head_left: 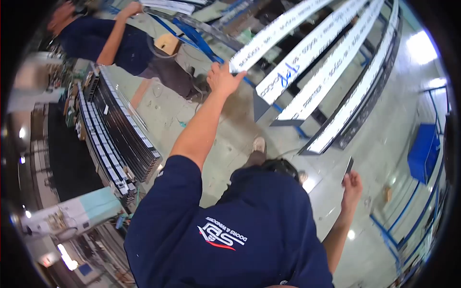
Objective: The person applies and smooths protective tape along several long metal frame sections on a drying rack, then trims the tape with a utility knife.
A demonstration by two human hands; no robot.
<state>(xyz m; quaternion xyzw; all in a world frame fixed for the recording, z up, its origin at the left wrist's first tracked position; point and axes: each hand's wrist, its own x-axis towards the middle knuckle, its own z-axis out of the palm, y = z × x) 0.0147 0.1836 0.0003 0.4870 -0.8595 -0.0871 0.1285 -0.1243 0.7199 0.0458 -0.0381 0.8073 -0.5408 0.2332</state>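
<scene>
My left hand (223,79) reaches forward with its fingers and thumb around the near end of a long profile (269,41) covered in white printed film. Beside it lie more film-covered profiles, one (293,67) with blue handwriting near its end, another (326,77) and a curved-looking one (357,105) farther right. Low on my right side, my right hand (352,185) is closed on a short, dark, flat piece (349,165). Its exact kind cannot be made out.
A blue metal rack (192,36) supports the profiles. Another person in a dark shirt (115,41) stands at upper left. Stacked dark profiles (120,120) lie left. A blue bin (423,152) and blue frames (398,225) stand right.
</scene>
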